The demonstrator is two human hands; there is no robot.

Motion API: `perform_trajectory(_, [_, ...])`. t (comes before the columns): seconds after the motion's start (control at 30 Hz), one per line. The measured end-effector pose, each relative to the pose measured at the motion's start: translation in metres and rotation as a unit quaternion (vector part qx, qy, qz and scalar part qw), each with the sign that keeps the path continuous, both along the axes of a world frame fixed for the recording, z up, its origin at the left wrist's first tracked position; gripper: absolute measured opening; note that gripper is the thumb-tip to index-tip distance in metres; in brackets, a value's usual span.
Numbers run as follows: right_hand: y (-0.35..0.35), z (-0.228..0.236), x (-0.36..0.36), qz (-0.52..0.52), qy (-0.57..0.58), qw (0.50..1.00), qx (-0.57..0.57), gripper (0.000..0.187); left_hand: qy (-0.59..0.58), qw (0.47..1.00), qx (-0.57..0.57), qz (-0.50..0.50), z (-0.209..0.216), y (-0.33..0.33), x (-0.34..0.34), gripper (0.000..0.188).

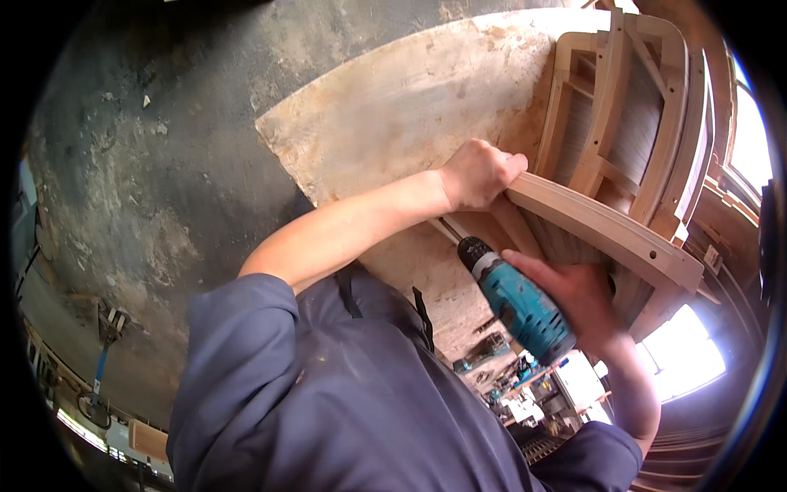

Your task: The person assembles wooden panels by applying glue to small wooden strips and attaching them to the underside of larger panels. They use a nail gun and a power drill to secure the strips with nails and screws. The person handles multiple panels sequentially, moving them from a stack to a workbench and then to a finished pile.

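Observation:
My right hand is closed around a teal and black cordless drill, and the fingers on its grip are partly hidden. The long bit points up and left, its tip passing close under my left wrist. My left hand is a closed fist on the near-left end of a pale wooden frame. The frame's thick rail runs from that fist down to the right, with a dark round hole near its far end. Whether the bit touches the wood is hidden by my left forearm.
More curved wooden frames stand upright at the upper right. A large pale board lies beneath the work on the stained grey floor. Tools and a cluttered bench show at the lower right. A blue-handled clamp is at the left.

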State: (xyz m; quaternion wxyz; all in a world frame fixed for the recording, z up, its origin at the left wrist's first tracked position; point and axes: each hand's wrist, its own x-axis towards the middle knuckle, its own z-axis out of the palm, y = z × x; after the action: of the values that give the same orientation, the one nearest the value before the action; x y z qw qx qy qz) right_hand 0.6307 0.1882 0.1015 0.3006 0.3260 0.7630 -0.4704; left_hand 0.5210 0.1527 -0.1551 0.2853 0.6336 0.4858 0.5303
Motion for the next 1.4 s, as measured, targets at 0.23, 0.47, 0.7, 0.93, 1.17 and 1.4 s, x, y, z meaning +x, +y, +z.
perform_trajectory(0.23, [-0.009,0.021,0.024,0.021,0.027,0.995,0.089,0.072,0.005,0.998,0.051,-0.039,0.019,0.009,-0.011,0.037])
perform_trajectory(0.47, [-0.087,0.070,0.114,-0.201,0.089,0.975,0.043,0.078,0.055,0.996,0.010,-0.066,0.055,-0.002,-0.030,0.054])
perform_trajectory(0.7, [-0.279,-0.015,0.225,-0.491,0.031,0.825,0.277,0.079,-0.001,0.955,-0.264,-0.139,-0.007,-0.022,-0.034,0.052])
perform_trajectory(0.93, [-0.355,-0.195,0.302,-0.431,-0.155,0.744,0.487,0.081,0.251,0.945,-0.209,-0.007,0.006,-0.039,-0.037,0.047])
perform_trajectory(1.17, [-0.341,-0.244,0.387,-0.441,-0.084,0.756,0.476,0.076,0.006,0.947,-0.219,0.235,0.022,-0.131,-0.026,0.023])
perform_trajectory(1.4, [-0.123,-0.152,0.333,-0.626,0.394,0.613,0.277,0.096,-0.261,0.868,-0.386,0.171,0.018,-0.232,0.047,0.021])
